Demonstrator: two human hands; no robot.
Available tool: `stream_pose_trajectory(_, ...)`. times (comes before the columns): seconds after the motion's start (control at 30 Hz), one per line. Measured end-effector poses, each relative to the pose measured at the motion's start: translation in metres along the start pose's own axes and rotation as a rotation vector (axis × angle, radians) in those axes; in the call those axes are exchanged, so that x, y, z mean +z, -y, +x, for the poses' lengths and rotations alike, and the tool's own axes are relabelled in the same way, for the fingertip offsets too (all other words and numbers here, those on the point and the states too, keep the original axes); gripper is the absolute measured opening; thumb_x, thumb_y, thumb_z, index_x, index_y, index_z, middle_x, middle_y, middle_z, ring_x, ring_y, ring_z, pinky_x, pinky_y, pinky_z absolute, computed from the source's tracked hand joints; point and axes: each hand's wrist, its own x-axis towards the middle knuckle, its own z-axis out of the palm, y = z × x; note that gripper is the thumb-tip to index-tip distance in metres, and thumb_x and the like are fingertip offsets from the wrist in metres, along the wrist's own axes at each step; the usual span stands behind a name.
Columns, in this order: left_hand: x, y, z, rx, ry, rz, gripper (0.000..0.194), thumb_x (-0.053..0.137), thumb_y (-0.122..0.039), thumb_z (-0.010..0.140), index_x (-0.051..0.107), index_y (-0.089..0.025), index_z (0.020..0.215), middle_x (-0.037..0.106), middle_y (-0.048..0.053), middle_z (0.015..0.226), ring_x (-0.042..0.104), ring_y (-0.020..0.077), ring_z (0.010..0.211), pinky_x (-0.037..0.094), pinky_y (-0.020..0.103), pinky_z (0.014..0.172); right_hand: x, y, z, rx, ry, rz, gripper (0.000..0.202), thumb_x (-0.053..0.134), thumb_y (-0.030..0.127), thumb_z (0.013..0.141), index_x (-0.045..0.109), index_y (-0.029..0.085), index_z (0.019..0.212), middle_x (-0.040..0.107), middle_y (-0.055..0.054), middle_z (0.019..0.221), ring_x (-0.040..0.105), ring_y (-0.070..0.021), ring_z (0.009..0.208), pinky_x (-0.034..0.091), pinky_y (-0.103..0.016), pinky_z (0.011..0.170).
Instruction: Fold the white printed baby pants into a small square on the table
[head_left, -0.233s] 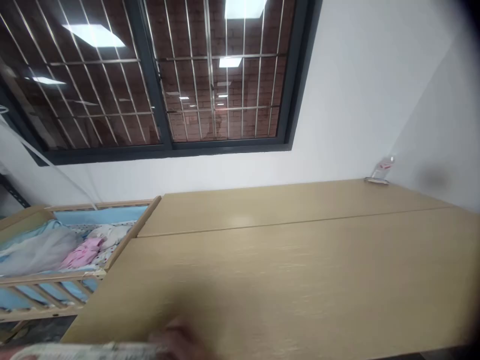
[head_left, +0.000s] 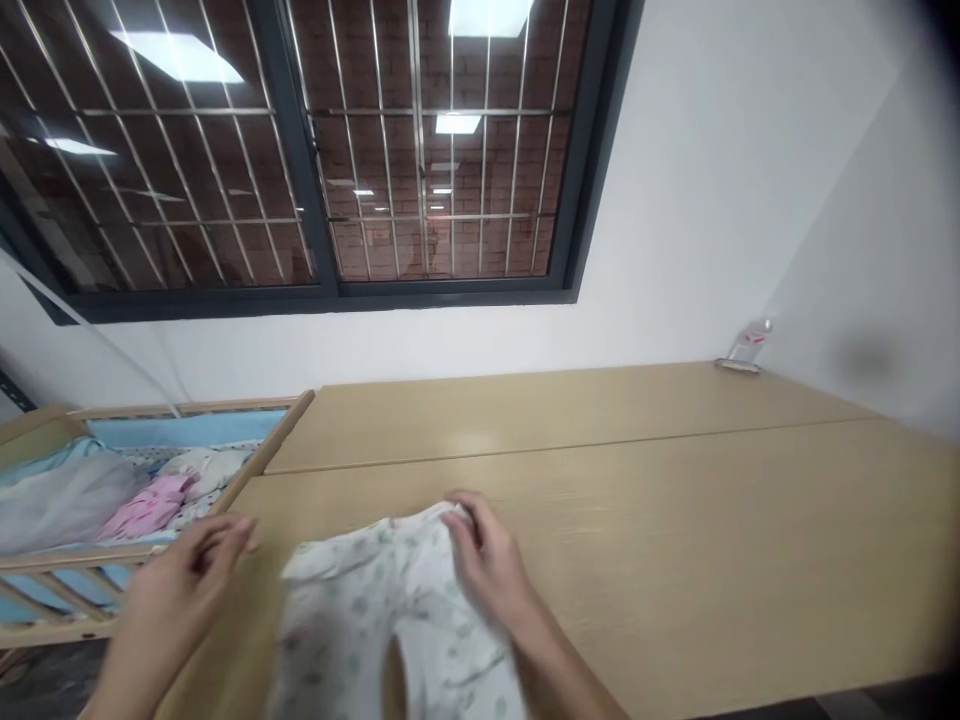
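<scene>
A small white baby garment (head_left: 375, 620) with a pale green print lies on the near edge of the light wooden table (head_left: 675, 520). My right hand (head_left: 487, 565) pinches the garment's upper right corner between thumb and fingers. My left hand (head_left: 187, 580) hovers at the table's left edge, fingers loosely spread, holding nothing, a short way left of the garment.
A wooden crib (head_left: 247, 455) with blue lining stands against the table's left side, holding pink, white and grey clothes (head_left: 150, 505). A plastic bottle (head_left: 746, 348) lies at the table's far right corner by the white wall. A barred window is above.
Both hands and the garment have come up into view onto the table; before, only a blurred hand and cloth edge showed at the bottom.
</scene>
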Motion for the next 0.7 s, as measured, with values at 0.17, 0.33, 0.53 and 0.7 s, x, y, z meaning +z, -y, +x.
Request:
stream_pose_trajectory(0.17,0.093,-0.066,-0.002,0.067,0.415,-0.131,0.042,0.036,-0.059,0.097,0.059,-0.025,0.099,0.076,0.005,0.094,0.072,0.0239,0.087,0.054,0.035,0.076,-0.030,-0.050,0.039,0.130,0.063,-0.160,0.022,0.051,0.028,0.097,0.063,0.019,0.113,0.073,-0.008,0.106,0.068,-0.0225,0.100,0.052,-0.034,0.091)
stream_pose_trajectory(0.33,0.161,-0.080,-0.051,0.321,0.555,-0.048,0.045,0.024,-0.044,0.103,0.061,-0.021,0.118,0.070,0.012,0.124,0.064,0.0251,0.117,0.050,0.042,0.100,-0.040,-0.115,0.041,0.214,0.215,-0.326,0.024,0.047,0.021,0.094,0.060,0.020,0.115,0.072,-0.009,0.110,0.067,-0.0231,0.102,0.050,-0.035,0.091)
stream_pose_trajectory(0.53,0.216,-0.080,-0.092,0.559,0.607,0.143,0.060,0.031,-0.045,0.103,0.040,-0.008,0.151,0.038,0.016,0.161,0.035,0.0300,0.149,0.040,0.047,0.116,-0.061,-0.172,0.035,0.335,0.331,-0.535,0.031,0.048,0.011,0.091,0.059,0.019,0.118,0.070,-0.011,0.112,0.067,-0.0239,0.105,0.050,-0.034,0.091)
stream_pose_trajectory(0.7,0.229,-0.073,-0.094,0.644,0.496,0.236,0.063,0.031,-0.047,0.103,0.040,-0.007,0.151,0.036,0.018,0.161,0.035,0.0292,0.150,0.037,0.046,0.117,-0.077,-0.174,0.028,0.205,0.318,-0.661,0.031,0.047,0.011,0.092,0.064,0.017,0.117,0.067,-0.013,0.121,0.063,-0.0240,0.115,0.048,-0.036,0.099)
